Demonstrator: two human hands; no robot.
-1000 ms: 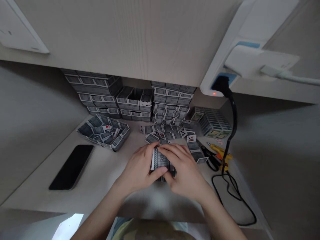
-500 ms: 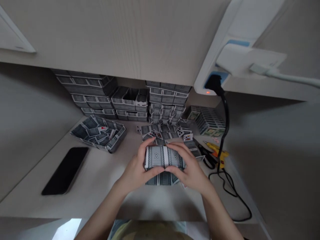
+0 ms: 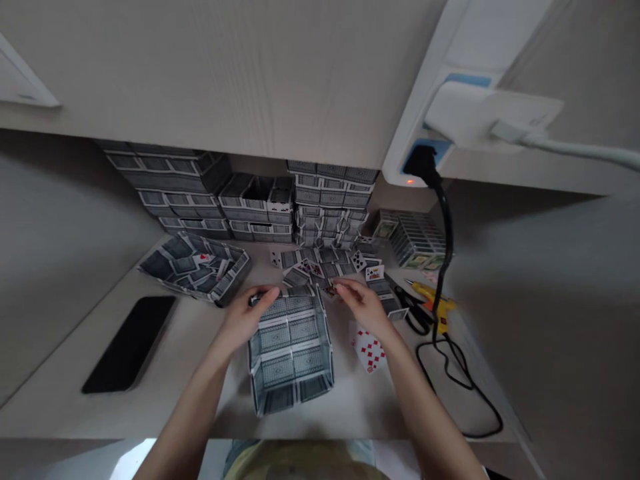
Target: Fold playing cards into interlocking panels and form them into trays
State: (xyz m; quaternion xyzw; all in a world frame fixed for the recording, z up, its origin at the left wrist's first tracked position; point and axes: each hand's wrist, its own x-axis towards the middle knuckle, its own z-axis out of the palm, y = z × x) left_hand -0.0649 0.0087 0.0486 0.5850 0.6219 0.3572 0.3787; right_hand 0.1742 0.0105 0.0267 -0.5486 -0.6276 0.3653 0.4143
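Observation:
An open box (image 3: 290,337) made of folded playing cards, grey patterned backs showing, is tilted on the desk with its inside facing me. My left hand (image 3: 245,319) grips its far left edge, thumb over the rim. Just beyond the box's far right corner, my right hand (image 3: 364,308) is apart from it, fingers bent and loosely parted near a face card (image 3: 330,291). Nothing held shows clearly in the right hand. A ten of diamonds (image 3: 370,350) lies face up beneath the right wrist. Loose cards (image 3: 337,269) spread behind both hands.
A card-made tray (image 3: 235,280) with loose cards and a black phone (image 3: 131,343) lie left. Stacked card boxes (image 3: 333,193) line the back. Scissors (image 3: 417,319), a yellow glue gun (image 3: 440,307), its black cord (image 3: 457,373) and a clear-sided block (image 3: 417,240) are right.
The box has turned from its patterned outside to its open inside, moving left and nearer me. My right hand has let go of it; my left hand has shifted left, still gripping it.

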